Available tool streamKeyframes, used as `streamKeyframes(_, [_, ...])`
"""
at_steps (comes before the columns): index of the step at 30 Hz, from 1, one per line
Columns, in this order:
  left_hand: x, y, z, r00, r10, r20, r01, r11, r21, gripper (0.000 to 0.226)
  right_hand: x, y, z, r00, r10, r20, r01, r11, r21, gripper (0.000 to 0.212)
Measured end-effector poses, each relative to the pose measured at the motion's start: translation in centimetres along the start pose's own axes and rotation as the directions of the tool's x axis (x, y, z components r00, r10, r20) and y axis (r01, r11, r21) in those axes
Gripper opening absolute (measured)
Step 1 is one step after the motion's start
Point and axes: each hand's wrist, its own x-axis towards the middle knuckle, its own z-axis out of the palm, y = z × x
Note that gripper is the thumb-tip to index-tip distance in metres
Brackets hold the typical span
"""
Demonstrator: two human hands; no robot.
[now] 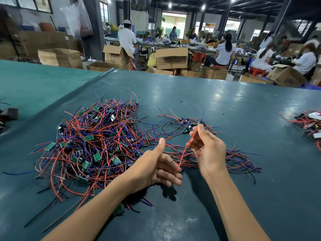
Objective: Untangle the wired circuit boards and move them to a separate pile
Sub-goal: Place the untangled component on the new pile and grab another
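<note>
A big tangled heap point(90, 141) of small green circuit boards with red, blue and black wires lies on the dark green table point(225, 105), left of centre. A smaller spread of wired boards point(184, 124) lies to its right, and a bundle of straightened wires point(238, 160) sits nearer me on the right. My right hand point(206, 150) is raised above the table, pinching a red wire point(186, 148) that runs down towards my left hand point(156, 169). The left hand's fingers are curled around the wire's lower end, thumb up.
Another pile of boards and wires point(311, 122) sits at the table's right edge. Dark parts point(8, 113) lie at the far left on a teal surface. Beyond the table stand cardboard boxes point(171, 58) and several seated people at workbenches.
</note>
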Motion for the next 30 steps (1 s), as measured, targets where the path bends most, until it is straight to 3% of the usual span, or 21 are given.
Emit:
streamKeyframes(4, [0.4, -0.1, -0.1, 1.0, -0.008, -0.014, 0.008, 1.0, -0.013, 0.086, -0.8, -0.8, 0.3, 0.984, 0.091, 0.156, -0.109, 0.988, 0.108, 0.018])
streamKeyframes(7, [0.7, 0.0, -0.5, 1.0, 0.009, -0.009, -0.01, 0.995, -0.098, 0.072, -1.3, -1.4, 0.7, 0.926, 0.201, 0.321, -0.253, 0.959, 0.129, 0.019])
streamKeyframes(13, [0.4, 0.4, -1.2, 0.952, 0.307, 0.001, -0.283, 0.881, -0.378, 0.034, -2.3, -1.0, 1.8, 0.691, 0.506, 0.515, -0.584, 0.812, -0.014, 0.02])
streamKeyframes(17, [0.8, 0.3, -1.8, 0.906, 0.401, -0.133, -0.421, 0.832, -0.361, 0.026, -2.9, -0.4, 2.0, 0.561, 0.61, 0.559, -0.648, 0.744, -0.162, 0.019])
streamKeyframes(22, [0.6, 0.8, -2.1, 0.888, 0.42, -0.187, -0.459, 0.82, -0.343, 0.024, -3.3, 0.0, 2.5, 0.515, 0.666, 0.54, -0.695, 0.692, -0.192, 0.015])
streamKeyframes(30, [0.8, 0.4, -1.8, 0.871, 0.42, -0.254, -0.483, 0.823, -0.298, 0.015, -3.4, 0.2, 2.4, 0.501, 0.689, 0.523, -0.714, 0.671, -0.2, 0.02])
